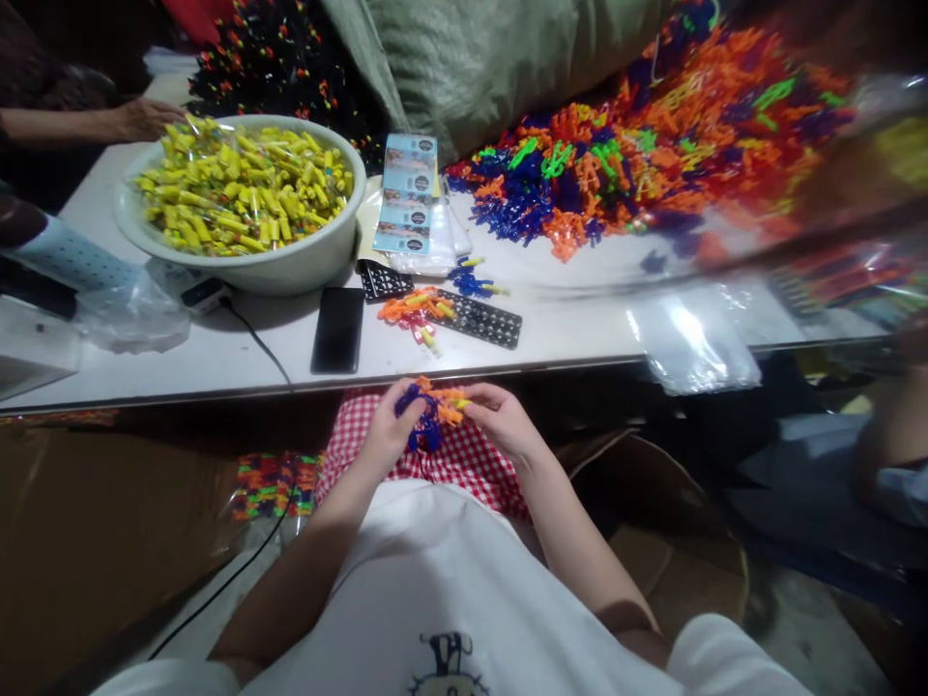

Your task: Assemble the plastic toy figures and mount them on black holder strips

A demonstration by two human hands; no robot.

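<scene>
a big pale tub [311, 274] heaped with yellow pieces [250, 198] crowds the left of the bench [572, 333], and a co-worker's hand [149, 121] rests at its far rim. behind it sits a dark heap [290, 68] flecked with red and yellow. a bulging grey-green sack [507, 58] fills the back, and a bright pile of plastic figures [580, 174] spreads to its right. a black cable [261, 348] runs from a plug [206, 295] over the front edge near a dark phone [337, 330].

the person's hands are just this side of that edge, above the checked trousers [482, 469]. the left hand [390, 425] has its fingers closed round a blue and orange bundle [427, 430]; the right hand [506, 418] is close beside it, thumb and fingers pinching a yellow tip [462, 404] on the bundle. straight ahead, an orange cluster [413, 304] lies against a black studded strip [482, 322]. white bench top shows from there rightward to some clear bags [703, 348], which hang over the front edge. someone's arm [899, 416] shows at far right, near a blurred patch.

blue printed cards [406, 193] carry pictures and dark round badges, their words too small to read. the white shirt [449, 570] has a dark print, partly cut off.
</scene>
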